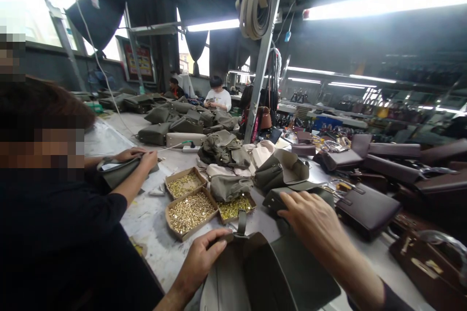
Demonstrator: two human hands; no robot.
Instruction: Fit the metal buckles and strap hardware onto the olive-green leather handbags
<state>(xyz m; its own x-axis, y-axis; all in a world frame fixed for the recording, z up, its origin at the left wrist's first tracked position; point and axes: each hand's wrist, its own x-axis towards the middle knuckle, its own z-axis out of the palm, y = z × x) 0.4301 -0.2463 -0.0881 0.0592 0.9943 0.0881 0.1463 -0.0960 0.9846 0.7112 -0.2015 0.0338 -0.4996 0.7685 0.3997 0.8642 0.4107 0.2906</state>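
Observation:
An olive-green handbag lies open in front of me, its paler lining facing up and a short strap loop at its top edge. My left hand pinches that edge between thumb and fingers, beside the loop. Farther right, my right hand is closed over the edge of a second green handbag, which has small metal studs. Its fingertips are partly hidden behind the hand's own knuckles. Cardboard trays of brass-coloured fittings stand just beyond my left hand.
A co-worker at my left holds another green bag. Green bags are heaped farther back. Dark brown handbags crowd the right side. A metal post rises from the table, with coiled strapping hanging on it.

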